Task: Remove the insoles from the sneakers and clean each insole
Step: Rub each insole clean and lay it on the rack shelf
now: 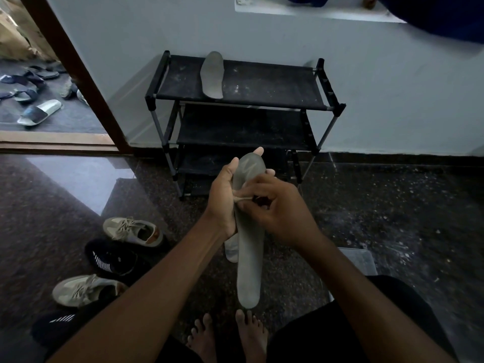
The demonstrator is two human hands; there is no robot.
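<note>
1. Held insole [248, 258]: in front of the shoe rack [262, 87], long axis roughly upright, its lower end hanging down toward the person's bare feet. Looks like thin grey foam. Judged light, bendy and likely to flop if held by one tip.
2. Left hand [222, 203]: grips the insole's upper half, fingers wrapped behind. Supporting it mid-length seems wisest.
3. Right hand [277, 208]: curled, pinching a pale cloth [242, 199] against the insole's face.
4. Sneakers [131, 230]: on the floor, in front and to the left of the rack.
5. Second insole [212, 74]: flat on the rack's top shelf.
</note>
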